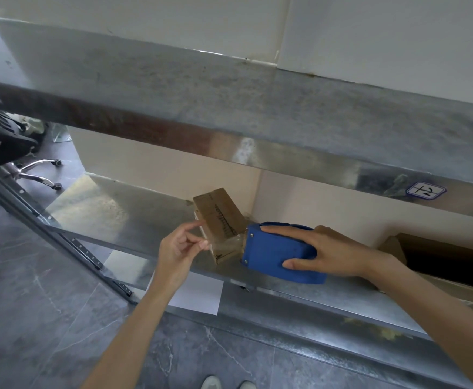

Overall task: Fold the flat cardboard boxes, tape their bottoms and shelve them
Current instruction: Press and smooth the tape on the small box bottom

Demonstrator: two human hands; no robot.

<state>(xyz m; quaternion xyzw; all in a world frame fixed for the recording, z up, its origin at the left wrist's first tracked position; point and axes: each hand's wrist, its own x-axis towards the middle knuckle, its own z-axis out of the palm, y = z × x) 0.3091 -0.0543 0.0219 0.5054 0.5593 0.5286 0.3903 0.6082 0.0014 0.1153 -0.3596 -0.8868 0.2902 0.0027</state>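
- Small cardboard box sits tilted on the metal shelf.
- Right hand: grip wrapped round the blue tape dispenser, just beside the box.
- Left hand: grip pinching the clear tape (stretched from the dispenser).

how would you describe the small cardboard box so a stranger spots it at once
Find the grey metal rack's lower shelf. There stands a small brown cardboard box, tilted, between the left hand pinching clear tape and the blue tape dispenser gripped by the right hand. Unlike the large open box at right, it bears black print.
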